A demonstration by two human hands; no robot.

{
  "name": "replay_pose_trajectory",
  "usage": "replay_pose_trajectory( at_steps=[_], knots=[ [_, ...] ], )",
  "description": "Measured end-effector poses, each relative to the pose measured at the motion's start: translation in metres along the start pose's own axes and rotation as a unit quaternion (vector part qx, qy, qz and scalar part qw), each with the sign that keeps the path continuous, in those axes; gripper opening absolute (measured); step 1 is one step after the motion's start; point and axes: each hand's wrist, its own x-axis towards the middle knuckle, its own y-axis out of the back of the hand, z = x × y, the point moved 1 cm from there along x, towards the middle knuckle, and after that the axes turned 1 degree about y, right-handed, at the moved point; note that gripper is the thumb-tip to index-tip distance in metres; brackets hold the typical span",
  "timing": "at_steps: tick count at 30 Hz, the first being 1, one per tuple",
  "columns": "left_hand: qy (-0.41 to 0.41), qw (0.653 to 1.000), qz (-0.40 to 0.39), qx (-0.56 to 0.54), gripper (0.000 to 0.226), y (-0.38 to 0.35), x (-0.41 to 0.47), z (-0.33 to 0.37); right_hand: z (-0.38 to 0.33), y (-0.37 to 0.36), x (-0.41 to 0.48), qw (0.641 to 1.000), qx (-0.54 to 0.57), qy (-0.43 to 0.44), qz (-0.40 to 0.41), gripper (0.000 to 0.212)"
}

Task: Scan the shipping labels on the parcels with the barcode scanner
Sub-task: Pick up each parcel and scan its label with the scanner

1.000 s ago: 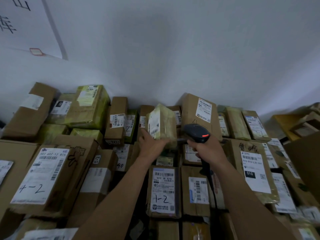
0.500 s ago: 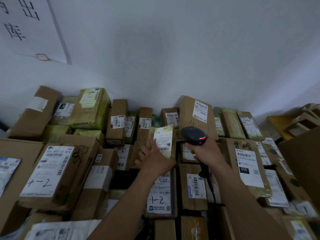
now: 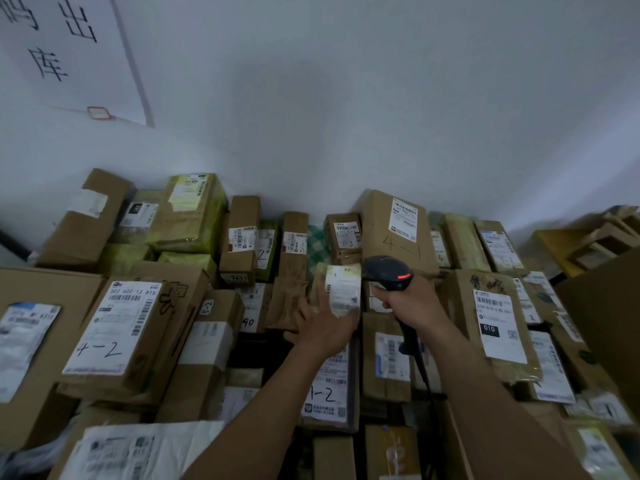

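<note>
**Atop the parcel pile: a smeared label and a close scanner**

From the head view, near the middle of the heap, your left hand (image 3: 323,327) props up a small parcel (image 3: 341,289). Its fingers spread along the parcel's left side and the thumb comes in under the lower edge, so it is a loose hold rather than a clamp. The shipping label (image 3: 343,294) faces up and toward you and looks blurred.

Your right hand (image 3: 405,303) is wrapped fully round the handle of the barcode scanner (image 3: 388,273). The scanner head sits just beside the parcel's right edge with a red light showing on top.

Risks, as I judge them:
- The scanner points along the label rather than squarely at it, so you may get a misread.
- It may pick up a neighbouring code instead, since the box marked 4-1 (image 3: 398,233) and other labels lie right behind.
- Your thumb could cover the barcode.
- With so light a hold, the parcel could slip back into the gap.
- The cable (image 3: 419,362) trails over the lower boxes and could snag.
</note>
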Motion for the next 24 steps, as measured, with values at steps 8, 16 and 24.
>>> replay_pose_trajectory(
  at_steps=[8, 16, 24],
  knots=[
    [-0.008, 0.993, 0.093, -0.07, 0.063, -0.005, 0.01, -0.008, 0.006, -0.012, 0.001, 0.999, -0.043, 0.01, -0.02, 0.041],
    [0.005, 0.974, 0.222, -0.054, 0.039, 0.052, 0.045, -0.042, 0.017, -0.034, 0.005, 0.991, -0.099, 0.011, -0.09, 0.05],
    [0.043, 0.993, 0.106, -0.003, 0.091, 0.048, 0.062, -0.064, 0.019, -0.034, 0.002, 0.992, -0.09, 0.005, -0.083, 0.052]
  ],
)
